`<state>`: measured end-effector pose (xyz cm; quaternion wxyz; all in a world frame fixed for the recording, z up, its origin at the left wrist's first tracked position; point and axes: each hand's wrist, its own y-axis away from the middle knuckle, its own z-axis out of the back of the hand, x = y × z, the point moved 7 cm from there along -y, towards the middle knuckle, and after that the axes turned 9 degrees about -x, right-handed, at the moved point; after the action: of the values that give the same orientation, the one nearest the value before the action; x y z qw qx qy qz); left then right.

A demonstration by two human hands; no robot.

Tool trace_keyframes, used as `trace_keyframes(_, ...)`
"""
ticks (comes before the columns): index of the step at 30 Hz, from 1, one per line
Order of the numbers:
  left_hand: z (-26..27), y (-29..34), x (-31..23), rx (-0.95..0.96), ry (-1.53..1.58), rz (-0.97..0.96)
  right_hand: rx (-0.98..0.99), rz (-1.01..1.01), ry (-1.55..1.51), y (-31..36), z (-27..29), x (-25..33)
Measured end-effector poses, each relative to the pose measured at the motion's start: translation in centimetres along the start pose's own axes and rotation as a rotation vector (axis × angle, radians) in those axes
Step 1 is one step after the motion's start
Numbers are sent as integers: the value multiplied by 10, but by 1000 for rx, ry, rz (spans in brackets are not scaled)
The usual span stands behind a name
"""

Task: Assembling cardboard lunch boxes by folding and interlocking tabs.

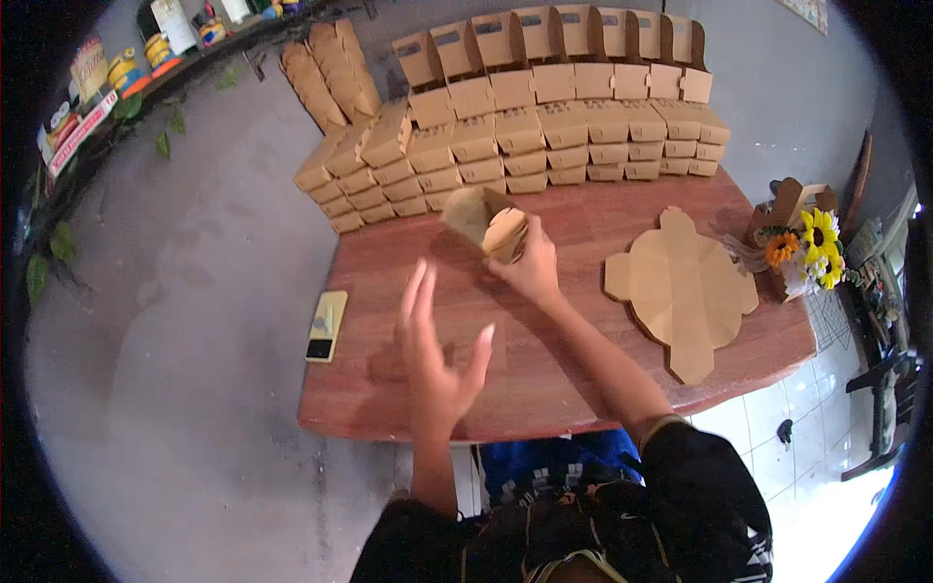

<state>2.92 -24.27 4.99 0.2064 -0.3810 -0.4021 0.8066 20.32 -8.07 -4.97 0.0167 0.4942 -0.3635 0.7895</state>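
Brown cardboard box (468,216) clamped in right hand (533,267).
Left hand (432,364) nearer, spread, empty; light pinch likely avoids creasing.

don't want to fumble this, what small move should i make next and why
Probably bring your left hand in to steady the cardboard box: only your right hand grips it, the box looks unclosed, and your left is empty.

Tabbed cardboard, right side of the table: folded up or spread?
Spread: the tabbed cardboard lies flat on the table, its tabs stretched outward.
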Motion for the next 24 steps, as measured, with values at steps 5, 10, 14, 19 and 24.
trace_keyframes(5, 25, 79, 49, 55, 283, 396, -254, -235, 97, -40, -34, -48)
trace_keyframes(10, 33, 151, 91, 97, 255, 812, -360, -451, 110, -39, -62, -67)
trace_keyframes(14, 40, 155, 82, 39, 258, 751, -455, -477, 162, -35, -51, -49)
trace_keyframes(19, 17, 126, 62, 29, 272, 595, -663, -109, -505, -13, 98, 54)
trace_keyframes(24, -71, 93, -22, 375, 342, 166, -761, 696, -485, 117, 295, 233)
